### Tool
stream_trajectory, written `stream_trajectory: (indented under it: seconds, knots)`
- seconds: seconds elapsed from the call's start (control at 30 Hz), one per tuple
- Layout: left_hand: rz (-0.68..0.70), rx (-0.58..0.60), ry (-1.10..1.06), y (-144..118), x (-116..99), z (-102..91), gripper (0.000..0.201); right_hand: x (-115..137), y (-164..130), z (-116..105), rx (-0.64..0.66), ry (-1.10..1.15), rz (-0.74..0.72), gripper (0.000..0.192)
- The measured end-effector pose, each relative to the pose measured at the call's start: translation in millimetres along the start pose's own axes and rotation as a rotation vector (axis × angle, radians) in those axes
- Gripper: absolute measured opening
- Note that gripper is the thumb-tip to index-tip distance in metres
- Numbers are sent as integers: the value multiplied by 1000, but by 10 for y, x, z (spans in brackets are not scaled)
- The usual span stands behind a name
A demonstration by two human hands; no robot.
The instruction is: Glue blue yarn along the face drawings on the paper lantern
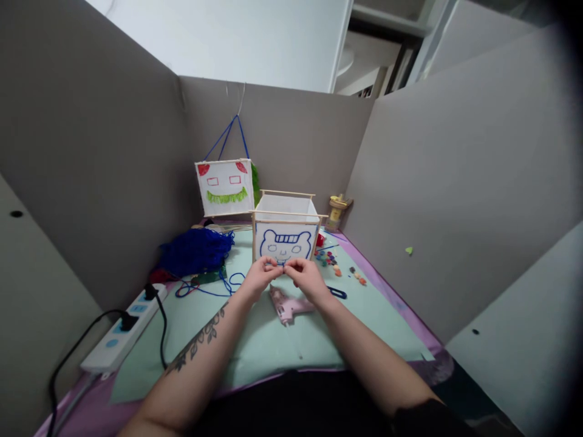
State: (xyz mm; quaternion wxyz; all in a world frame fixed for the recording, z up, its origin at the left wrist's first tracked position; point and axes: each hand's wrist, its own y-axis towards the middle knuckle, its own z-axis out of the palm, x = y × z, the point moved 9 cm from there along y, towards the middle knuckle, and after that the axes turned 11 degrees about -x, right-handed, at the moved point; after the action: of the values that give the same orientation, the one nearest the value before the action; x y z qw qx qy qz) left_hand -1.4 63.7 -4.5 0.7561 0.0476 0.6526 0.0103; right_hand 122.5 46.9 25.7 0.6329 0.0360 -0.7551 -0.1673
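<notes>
My left hand and my right hand meet fingertip to fingertip in front of a square box frame. Both are closed in a pinch, with a small bit of blue yarn showing between them. The box has white paper sides and wooden sticks along its edges; a blue bear face is drawn on its front. My fingers hide the bottom of that drawing. Below my hands a pink glue gun lies on its side. Dark blue scissor handles stick out past my right wrist.
A finished-looking paper box hangs from blue cords at the back left. Blue yarn is heaped below it, with loose strands trailing rightward. A power strip with cables lies left. Colored pompoms and a yellow cup are right. Grey partitions surround the table.
</notes>
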Motion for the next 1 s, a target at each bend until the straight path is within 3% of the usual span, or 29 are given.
stream_trajectory:
  seconds: [0.27,0.33,0.47,0.57,1.0]
  knots:
    - [-19,97,71,-52,25,87,37,-83,-40,23,103,11,126,15]
    - [-11,68,80,-38,17,69,37,-56,62,-70,8,-15,57,15]
    - [13,-22,105,-2,-22,-4,32,152,299,-340,-320,-185,-236,11]
    - [32,-66,94,23,-42,-51,31,248,404,-374,-445,-338,-348,11]
    - [82,-96,59,88,-20,-91,27,207,505,-359,-538,-610,-229,17]
